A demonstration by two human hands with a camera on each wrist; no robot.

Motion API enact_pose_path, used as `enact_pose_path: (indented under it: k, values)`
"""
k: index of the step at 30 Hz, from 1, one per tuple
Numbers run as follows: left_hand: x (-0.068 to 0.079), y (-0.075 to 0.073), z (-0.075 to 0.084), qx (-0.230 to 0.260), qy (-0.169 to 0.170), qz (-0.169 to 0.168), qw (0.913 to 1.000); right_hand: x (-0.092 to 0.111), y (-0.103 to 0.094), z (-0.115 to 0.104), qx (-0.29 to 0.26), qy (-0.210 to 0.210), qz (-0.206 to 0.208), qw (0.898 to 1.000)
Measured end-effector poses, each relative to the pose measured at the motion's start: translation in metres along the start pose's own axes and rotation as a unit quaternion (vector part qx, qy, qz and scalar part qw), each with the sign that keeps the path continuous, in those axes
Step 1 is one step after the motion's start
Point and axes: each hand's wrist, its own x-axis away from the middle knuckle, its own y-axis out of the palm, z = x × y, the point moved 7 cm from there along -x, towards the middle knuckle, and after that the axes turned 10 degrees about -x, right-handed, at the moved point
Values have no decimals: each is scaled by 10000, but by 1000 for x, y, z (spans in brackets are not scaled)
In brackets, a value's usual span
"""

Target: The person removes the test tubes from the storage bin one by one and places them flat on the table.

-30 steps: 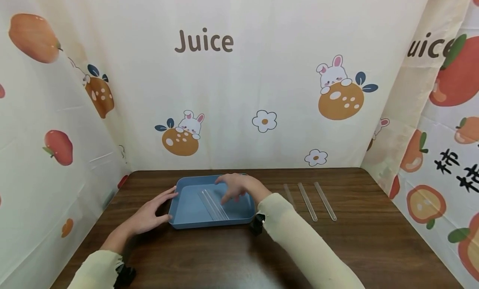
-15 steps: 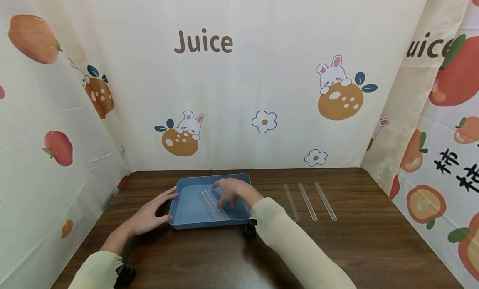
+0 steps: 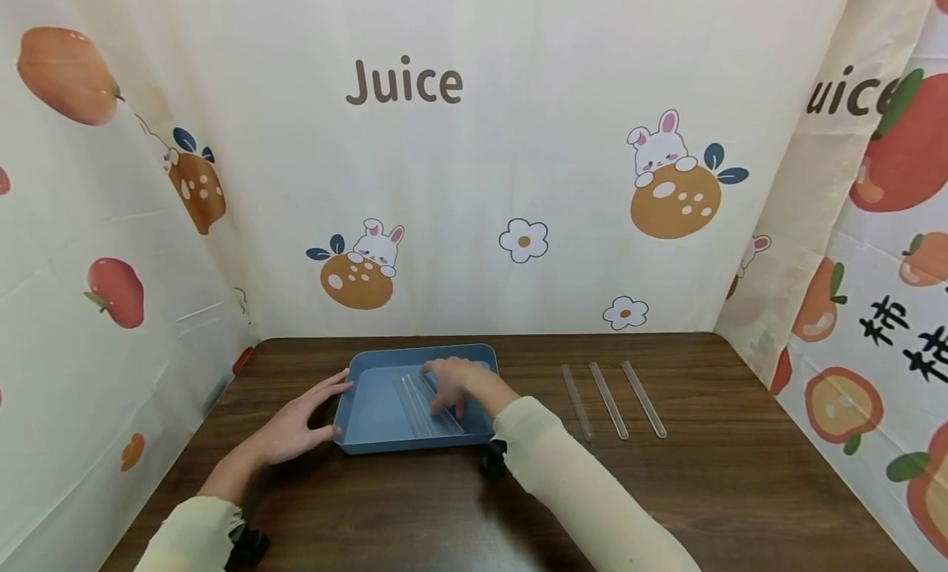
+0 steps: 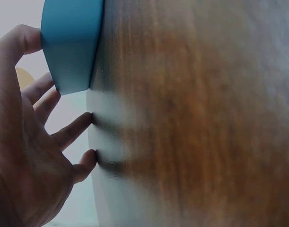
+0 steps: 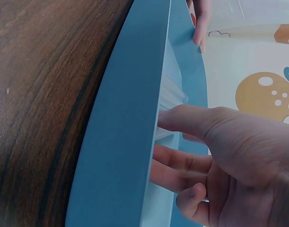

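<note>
A shallow blue tray [image 3: 370, 447] lies on the table with several clear tubes [image 3: 416, 407] slanted side by side in it. My left hand [image 3: 296, 424] touches the tray's left side, its fingers spread along the wall and the thumb near the front corner. In the left wrist view, the thumb and two fingers meet the tray wall [image 4: 71, 52]. My right hand [image 3: 455, 383] reaches down into the tray and pinches the rightmost clear tube. The right wrist view shows its thumb [image 5: 187, 118] beside the tubes, with the fingertips hidden behind the tray's wall.
On the dark wooden table [image 3: 385, 506], three more clear tubes lie apart in a row right of the tray, the rightmost tube [image 3: 643, 397] farthest out. A printed curtain [image 3: 474, 160] stands behind the table and along both sides.
My right hand has moved left and down onto the tubes in the tray. The rightmost tube there has shifted right, apart from the others. My left hand has stayed at the tray.
</note>
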Motion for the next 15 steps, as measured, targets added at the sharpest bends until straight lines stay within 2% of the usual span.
enact_pose_path:
  k: [5,7,15]
  values:
    - [0,0,0,-8,-3,14,10000,-5,3,3,-89,148,-54,9998]
    - [0,0,-1,-14,-1,18,10000,-13,5,8,-125,151,-56,9998]
    - [0,0,0,-6,10,25,10000,-3,4,1,-159,123,-88,9998]
